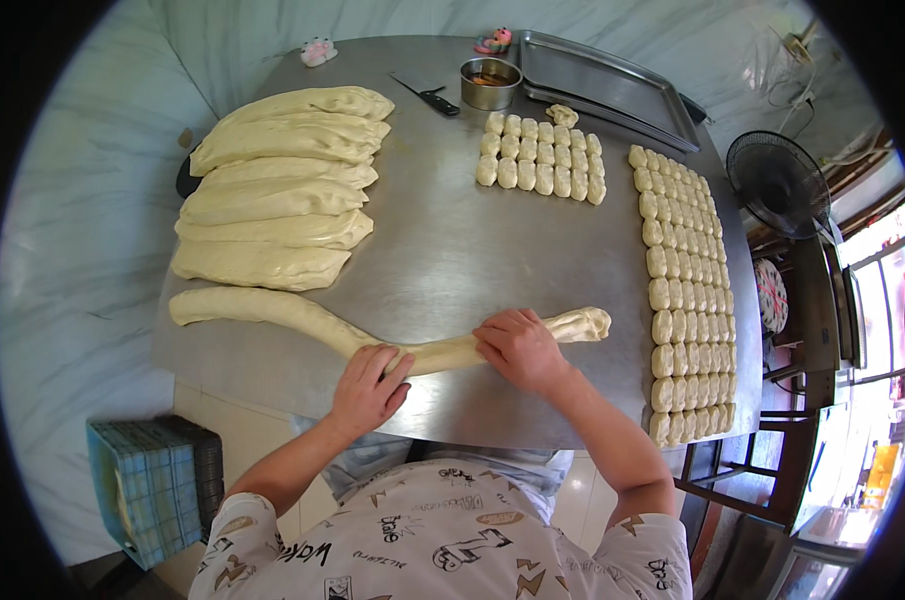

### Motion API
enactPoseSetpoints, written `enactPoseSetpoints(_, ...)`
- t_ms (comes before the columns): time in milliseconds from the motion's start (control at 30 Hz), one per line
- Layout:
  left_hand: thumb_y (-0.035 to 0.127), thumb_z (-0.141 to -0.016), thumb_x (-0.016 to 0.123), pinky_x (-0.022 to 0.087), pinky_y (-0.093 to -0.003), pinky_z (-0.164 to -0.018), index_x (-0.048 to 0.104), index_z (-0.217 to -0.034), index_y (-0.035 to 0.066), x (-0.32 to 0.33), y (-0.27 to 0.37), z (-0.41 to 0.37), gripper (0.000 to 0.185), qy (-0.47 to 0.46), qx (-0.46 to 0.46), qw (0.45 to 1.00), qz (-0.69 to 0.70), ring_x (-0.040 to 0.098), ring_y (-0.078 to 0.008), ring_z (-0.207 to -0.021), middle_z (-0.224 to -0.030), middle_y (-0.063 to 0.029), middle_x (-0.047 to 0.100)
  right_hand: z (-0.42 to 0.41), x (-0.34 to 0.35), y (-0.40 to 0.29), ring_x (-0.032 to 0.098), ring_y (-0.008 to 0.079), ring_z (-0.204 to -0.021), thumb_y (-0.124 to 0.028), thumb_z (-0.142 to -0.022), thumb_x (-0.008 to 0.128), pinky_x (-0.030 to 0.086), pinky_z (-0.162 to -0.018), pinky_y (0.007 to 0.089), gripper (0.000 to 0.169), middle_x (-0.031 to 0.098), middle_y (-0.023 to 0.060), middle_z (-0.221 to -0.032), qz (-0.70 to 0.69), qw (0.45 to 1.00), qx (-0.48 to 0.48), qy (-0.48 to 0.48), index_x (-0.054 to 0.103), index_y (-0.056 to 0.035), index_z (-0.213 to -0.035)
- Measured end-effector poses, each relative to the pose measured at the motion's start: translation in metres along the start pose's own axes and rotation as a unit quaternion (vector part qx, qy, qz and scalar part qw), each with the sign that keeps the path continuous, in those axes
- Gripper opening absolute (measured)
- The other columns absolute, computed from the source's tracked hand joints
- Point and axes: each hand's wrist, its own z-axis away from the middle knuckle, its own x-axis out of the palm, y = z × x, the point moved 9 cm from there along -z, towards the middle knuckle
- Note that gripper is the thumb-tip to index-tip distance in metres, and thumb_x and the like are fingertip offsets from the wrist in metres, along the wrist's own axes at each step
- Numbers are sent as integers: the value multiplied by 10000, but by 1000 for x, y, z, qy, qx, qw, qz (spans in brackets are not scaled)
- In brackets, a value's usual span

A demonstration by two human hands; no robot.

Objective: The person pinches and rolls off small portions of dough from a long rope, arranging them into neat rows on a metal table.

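A long pale dough rope runs across the near part of the steel table, dipping toward me at its middle. My left hand lies over that dip, fingers across the dough and thumb on the near side. Farther along, my right hand is curled over the rope with bent fingers, and the rope's creased right end sticks out past it. Behind the rope's left half lie several thick dough slabs, side by side.
Small cut dough pieces stand in rows, with a larger block of dough pieces along the right edge. Toward the back are a knife, a metal bowl with liquid, a dough scrap and metal trays. A fan stands right.
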Motion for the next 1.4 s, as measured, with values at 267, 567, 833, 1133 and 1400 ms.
enactPoseSetpoints(267,87,-791,825,529,-527,-1054,665,-1378,69,-1,0,6,609,19,9,1000,4,622,-401,-1169,-1307,-169,596,2,12,13,700,271,-950,-200,-939,726,522,-865,411,109,743,39,-1002,-44,997,55,-43,771,-104,-967)
enactPoseSetpoints(567,89,-797,819,523,-537,-1077,684,-1361,71,-2,1,4,580,16,9,1000,4,625,-393,-1192,-1302,-167,609,-7,33,19,664,264,-1116,-185,-921,711,468,-975,463,97,742,23,-1074,-76,977,169,-102,764,-110,-952)
enactPoseSetpoints(833,106,-812,815,503,-546,-1125,687,-1372,84,-1,0,6,575,13,-1,1000,-2,622,-378,-1232,-1322,-161,612,-4,36,15,676,265,-1109,-172,-894,724,473,-999,453,116,751,47,-1084,-61,980,167,-96,780,-108,-972)
enactPoseSetpoints(1133,91,-814,799,510,-546,-1107,688,-1350,79,-1,-1,4,547,19,-3,1000,14,627,-390,-1215,-1313,-174,617,-8,40,18,693,310,-1083,-243,-917,675,494,-1008,472,197,763,104,-1038,-2,968,218,-124,802,-94,-902)
enactPoseSetpoints(1400,89,-803,777,474,-603,-1129,691,-1352,67,1,0,9,556,18,-8,1000,16,607,-438,-1231,-1338,-193,607,-21,82,37,742,353,-1038,-265,-862,661,526,-968,527,228,778,155,-999,20,954,207,-217,810,-97,-901)
